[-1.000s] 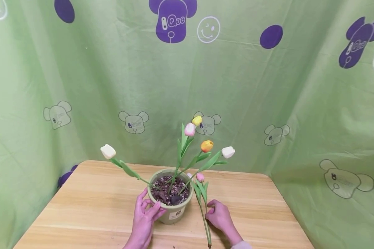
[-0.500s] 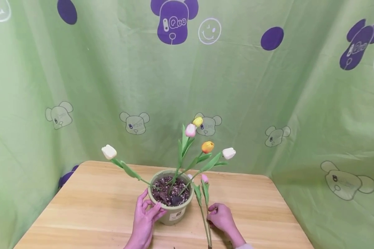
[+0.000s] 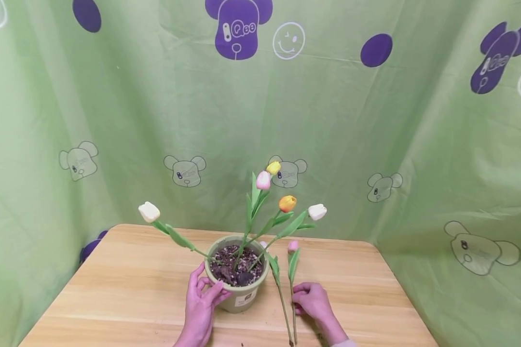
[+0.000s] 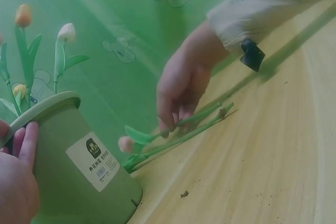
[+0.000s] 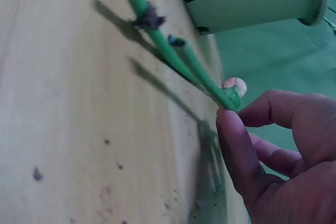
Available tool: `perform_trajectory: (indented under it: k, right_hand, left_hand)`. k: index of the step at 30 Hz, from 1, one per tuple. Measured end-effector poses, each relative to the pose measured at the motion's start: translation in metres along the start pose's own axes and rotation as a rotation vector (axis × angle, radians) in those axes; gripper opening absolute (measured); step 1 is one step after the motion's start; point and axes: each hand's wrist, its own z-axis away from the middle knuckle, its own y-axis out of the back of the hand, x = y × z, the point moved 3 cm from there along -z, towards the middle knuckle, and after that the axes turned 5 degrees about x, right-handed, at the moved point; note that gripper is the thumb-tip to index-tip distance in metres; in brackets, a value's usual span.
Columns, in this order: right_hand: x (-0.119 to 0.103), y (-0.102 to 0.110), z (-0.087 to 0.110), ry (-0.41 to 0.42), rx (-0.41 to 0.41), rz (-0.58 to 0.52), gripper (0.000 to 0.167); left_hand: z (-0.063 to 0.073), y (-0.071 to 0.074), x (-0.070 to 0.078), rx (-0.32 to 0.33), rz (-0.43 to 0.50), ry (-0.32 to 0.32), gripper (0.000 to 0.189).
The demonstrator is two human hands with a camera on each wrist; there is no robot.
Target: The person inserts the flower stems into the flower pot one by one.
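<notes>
My left hand (image 3: 199, 303) grips the near left rim of a green flower pot (image 3: 229, 303), with the thumb over the rim. Dark soil (image 3: 232, 255) fills the pot. Out of it rise several tulips: a white one (image 3: 149, 212) leaning left, a pink one (image 3: 263, 180), a yellow one (image 3: 273, 167), an orange one (image 3: 287, 204) and another white one (image 3: 317, 212). Right of the pot, my right hand (image 3: 313, 303) pinches the stem of a pink tulip (image 3: 293, 265) between thumb and forefinger. A second loose tulip (image 3: 283, 301) lies beside it, its pale head partly behind the pot rim.
The pot stands on a wooden table (image 3: 134, 289). Soil crumbs (image 5: 119, 166) are scattered near the stems. Green printed curtains (image 3: 330, 120) surround the table's back and sides. A white label (image 4: 93, 161) is stuck on the pot's wall.
My right hand has shifted slightly right, drawing the pink tulip away from the second loose tulip; the two stems now lie apart. My left hand stays on the pot.
</notes>
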Motion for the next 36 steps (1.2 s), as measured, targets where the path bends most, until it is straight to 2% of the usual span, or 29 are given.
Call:
perform_trajectory:
  k: [5,17,26,36]
  right_hand:
    - [-0.005,0.011,0.000,-0.009,0.040,-0.054,0.035]
    - [-0.020,0.033,0.008,0.019,0.170,-0.231,0.044]
    - [-0.037,0.040,0.018,0.137,0.267,-0.402,0.039]
    - [-0.059,0.035,0.037,0.245,0.326,-0.502,0.036]
  left_hand:
    - [-0.003,-0.001,-0.001,0.008,-0.009,-0.006,0.078]
    - [-0.013,-0.003,-0.003,-0.026,-0.026,-0.015,0.075]
    - [-0.017,-0.001,-0.001,-0.043,-0.040,-0.007,0.076]
    - [-0.020,0.004,-0.002,-0.052,-0.036,0.015,0.075]
